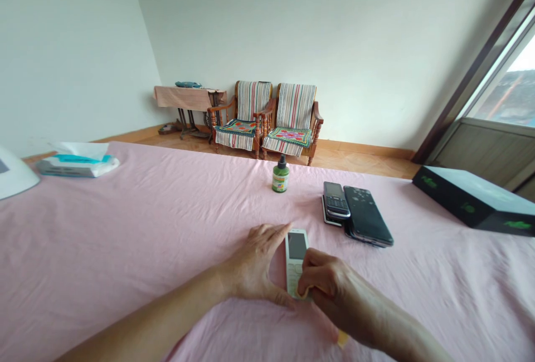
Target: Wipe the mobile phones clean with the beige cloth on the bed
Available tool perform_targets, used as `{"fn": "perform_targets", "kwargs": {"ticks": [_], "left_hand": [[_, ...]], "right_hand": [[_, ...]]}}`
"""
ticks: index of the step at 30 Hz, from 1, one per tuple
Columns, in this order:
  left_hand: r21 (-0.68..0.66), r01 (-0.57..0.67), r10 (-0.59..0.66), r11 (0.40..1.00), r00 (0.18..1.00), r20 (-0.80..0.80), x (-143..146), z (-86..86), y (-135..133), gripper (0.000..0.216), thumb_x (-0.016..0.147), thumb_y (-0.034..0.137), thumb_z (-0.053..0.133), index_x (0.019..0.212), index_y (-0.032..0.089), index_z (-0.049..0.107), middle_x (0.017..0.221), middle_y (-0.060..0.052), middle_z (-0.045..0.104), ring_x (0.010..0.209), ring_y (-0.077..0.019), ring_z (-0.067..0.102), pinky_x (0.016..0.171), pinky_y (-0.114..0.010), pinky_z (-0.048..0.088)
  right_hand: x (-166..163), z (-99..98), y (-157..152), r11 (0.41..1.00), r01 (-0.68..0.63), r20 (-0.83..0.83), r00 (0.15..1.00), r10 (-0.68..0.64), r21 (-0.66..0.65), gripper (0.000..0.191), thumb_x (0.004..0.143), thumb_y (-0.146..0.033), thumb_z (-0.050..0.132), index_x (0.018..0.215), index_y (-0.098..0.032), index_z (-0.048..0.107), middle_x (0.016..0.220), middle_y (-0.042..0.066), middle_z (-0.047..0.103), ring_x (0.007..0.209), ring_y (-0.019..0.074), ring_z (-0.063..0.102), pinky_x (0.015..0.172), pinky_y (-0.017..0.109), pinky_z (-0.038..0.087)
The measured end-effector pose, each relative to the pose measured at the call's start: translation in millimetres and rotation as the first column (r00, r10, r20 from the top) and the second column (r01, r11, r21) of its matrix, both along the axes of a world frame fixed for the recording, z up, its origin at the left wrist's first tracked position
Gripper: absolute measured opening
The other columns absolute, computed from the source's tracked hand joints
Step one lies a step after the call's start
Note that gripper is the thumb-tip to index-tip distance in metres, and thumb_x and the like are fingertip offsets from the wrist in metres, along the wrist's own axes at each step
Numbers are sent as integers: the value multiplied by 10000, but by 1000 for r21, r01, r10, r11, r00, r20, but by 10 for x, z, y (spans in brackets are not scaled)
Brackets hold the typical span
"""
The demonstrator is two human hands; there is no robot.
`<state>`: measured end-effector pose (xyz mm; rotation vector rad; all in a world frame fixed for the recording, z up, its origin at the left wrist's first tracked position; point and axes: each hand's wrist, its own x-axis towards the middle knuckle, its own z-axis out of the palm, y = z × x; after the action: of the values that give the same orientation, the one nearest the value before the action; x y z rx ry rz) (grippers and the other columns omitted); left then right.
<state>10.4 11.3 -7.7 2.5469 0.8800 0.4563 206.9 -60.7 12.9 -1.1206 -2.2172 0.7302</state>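
A white keypad phone lies face up on the pink cloth, its small dark screen toward the far end. My left hand braces it from the left, fingers at the top corner and thumb by the bottom edge. Over the lower keys, my right hand is closed in a pinch and presses on the phone. A pale yellow edge shows at its fingertips, and a yellow corner of what looks like a cloth pokes out under the wrist. Most of that yellow piece is hidden by the hand.
Beyond my hands stands a green spray bottle with a black top. To the right lie a grey keypad phone on another device and a stack of black smartphones. A black box sits far right, a tissue pack far left.
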Motion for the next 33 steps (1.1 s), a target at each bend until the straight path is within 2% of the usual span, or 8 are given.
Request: {"fn": "perform_targets", "kwargs": {"ticks": [2, 8, 15, 20, 25, 30, 33], "left_hand": [[-4, 3, -3, 1000, 1000, 4, -2, 1, 5, 1127, 537, 603, 769, 1442, 210, 225, 1434, -120, 395, 1283, -337, 354, 1064, -494, 263], [-3, 2, -2, 1000, 1000, -6, -2, -12, 18, 1119, 534, 611, 767, 1438, 209, 247, 1439, -129, 387, 1293, -343, 344, 1069, -502, 251], [-7, 18, -18, 1000, 1000, -6, 0, -4, 17, 1142, 536, 615, 767, 1451, 197, 226, 1450, -135, 375, 1298, -356, 338, 1070, -520, 241], [-14, 23, -23, 1000, 999, -23, -7, 16, 17, 1157, 531, 638, 761, 1454, 185, 230, 1459, -143, 363, 1305, -355, 329, 1078, -516, 228], [-19, 36, -36, 999, 999, -9, -11, 26, 22, 1163, 531, 657, 752, 1459, 194, 227, 1455, -144, 369, 1305, -363, 327, 1077, -519, 226], [-25, 32, -33, 999, 999, -20, -12, 19, 21, 1176, 530, 661, 750, 1462, 175, 222, 1467, -160, 347, 1311, -372, 318, 1078, -539, 216], [-24, 19, -20, 1000, 999, -33, -13, 20, 18, 1176, 524, 656, 755, 1462, 186, 225, 1465, -154, 353, 1310, -371, 322, 1076, -535, 218]], "right_hand": [[-3, -8, 1, 1000, -15, -11, 1000, 15, -7, 347, 651, 111, 422, 678, -177, 613, 868, -14, 574, 768, 82, 565, 666, 177, 398], [-6, -116, 49, 995, 93, 1, 996, -93, 31, 321, 688, 68, 429, 693, -177, 635, 839, 2, 556, 719, 92, 554, 613, 189, 391], [8, 48, -20, 998, -26, -27, 999, 24, -51, 334, 651, 113, 422, 653, -172, 596, 879, -20, 580, 779, 76, 571, 671, 171, 402], [104, -13, 36, 989, 145, 18, 989, -145, 29, 360, 683, 93, 427, 716, -178, 662, 783, -3, 554, 691, 92, 559, 606, 189, 403], [147, -132, 101, 981, 190, 23, 981, -191, 49, 356, 702, 75, 435, 738, -178, 683, 777, 11, 558, 685, 106, 565, 603, 198, 428], [112, -64, 63, 992, 125, -9, 992, -125, 15, 342, 726, 50, 438, 717, -185, 687, 781, 10, 566, 683, 100, 562, 591, 193, 423], [83, 31, 17, 997, 46, -18, 999, -48, -58, 376, 675, 82, 417, 706, -188, 677, 821, -1, 582, 718, 87, 575, 613, 183, 414]]}}
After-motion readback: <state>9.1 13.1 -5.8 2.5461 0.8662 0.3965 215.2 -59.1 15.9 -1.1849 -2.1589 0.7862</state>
